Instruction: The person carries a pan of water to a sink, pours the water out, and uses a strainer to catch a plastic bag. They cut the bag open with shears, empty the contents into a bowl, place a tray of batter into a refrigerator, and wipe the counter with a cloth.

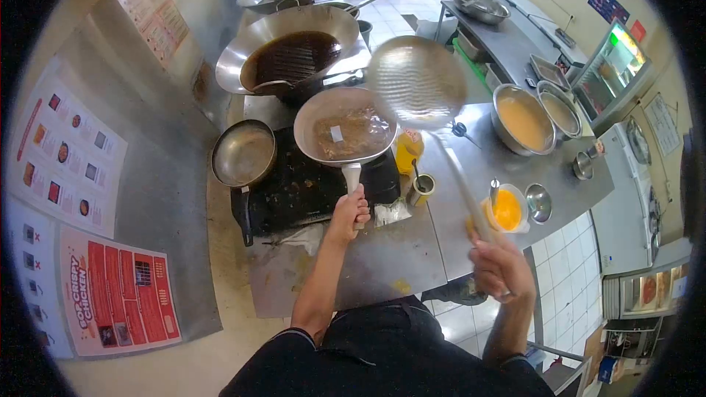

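My left hand (348, 215) is wrapped round the pale handle of a frying pan (304, 130), which is over the black cooktop (294, 191). A clear plastic bag (353, 134) of brown food with a white label lies in the pan. My right hand (502, 268) is closed round the long handle of a large round mesh skimmer (417, 81). The skimmer's head is raised beyond the pan, to its upper right, and is smeared by motion. Below it stand a bottle of yellow liquid (409, 153) and an open can (421, 190) with a utensil in it.
A wok of dark liquid (294, 59) stands behind the pan. A smaller dark pan (244, 154) sits at the left. On the steel counter (471, 162) are a large bowl of orange-tan liquid (523, 119), a bowl of yellow liquid (507, 209) and a small metal bowl (539, 203).
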Demonstrator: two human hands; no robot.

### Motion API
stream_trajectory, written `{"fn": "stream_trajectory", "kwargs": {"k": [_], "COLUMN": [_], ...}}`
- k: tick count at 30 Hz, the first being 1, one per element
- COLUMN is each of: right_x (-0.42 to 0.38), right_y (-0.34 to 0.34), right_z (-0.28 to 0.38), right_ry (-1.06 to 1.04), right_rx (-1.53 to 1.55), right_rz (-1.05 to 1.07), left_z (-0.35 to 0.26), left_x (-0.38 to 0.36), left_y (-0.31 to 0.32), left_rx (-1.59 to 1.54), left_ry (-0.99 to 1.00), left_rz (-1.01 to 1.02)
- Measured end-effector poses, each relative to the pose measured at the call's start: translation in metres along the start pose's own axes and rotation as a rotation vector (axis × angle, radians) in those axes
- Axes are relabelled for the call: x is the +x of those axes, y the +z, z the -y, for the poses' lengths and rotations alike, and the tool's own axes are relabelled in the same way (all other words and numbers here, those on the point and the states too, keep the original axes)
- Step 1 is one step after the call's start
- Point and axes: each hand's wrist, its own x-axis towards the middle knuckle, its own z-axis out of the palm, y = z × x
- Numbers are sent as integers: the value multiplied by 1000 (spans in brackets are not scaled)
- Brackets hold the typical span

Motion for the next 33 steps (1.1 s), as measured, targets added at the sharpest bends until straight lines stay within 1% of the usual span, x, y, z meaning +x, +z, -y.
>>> {"fn": "stream_trajectory", "kwargs": {"k": [2, 3, 6, 8, 9, 10, 13, 14, 18, 21, 23, 27, 30, 33], "right_x": [-5, -10, -16, -22, -27, -30, -44, -48, -81, -109, -127, -167, -198, -229], "right_y": [-37, -49, -96, -121, -130, -140, -181, -188, -203, -212, -216, -208, -204, -208], "right_z": [8, 15, 33, 40, 46, 47, 51, 52, 41, 17, -5, -60, -109, -159], "right_ry": [-57, -78, -126, -270, -276, -332, -412, -444, -545, -601, -602, -606, -621, -612], "right_rx": [77, 54, 19, 59, 98, 126, 197, 245, 322, 273, 341, 407, 497, 506], "right_rz": [4, -57, -246, -158, -199, -232, -242, -223, -302, -347, -365, -476, -502, -488], "left_z": [-3, -5, -7, -5, -2, 0, 7, 10, 19, 26, 30, 31, 26, 25], "left_x": [-4, -11, -20, -29, -33, -37, -49, -54, -85, -114, -131, -184, -231, -271], "left_y": [2, 9, 12, 17, 21, 24, 27, 26, 27, 26, 18, 9, 10, -1], "left_rx": [16, 15, 22, 29, 28, 26, 4, -12, -19, 40, 43, 95, 245, 320], "left_ry": [-3, -2, -43, -28, -25, -31, -56, -69, -115, -105, -127, -135, -167, -212], "left_rz": [10, -26, -31, -43, -43, -53, -67, -65, -35, -48, -19, 14, -30, 23]}}
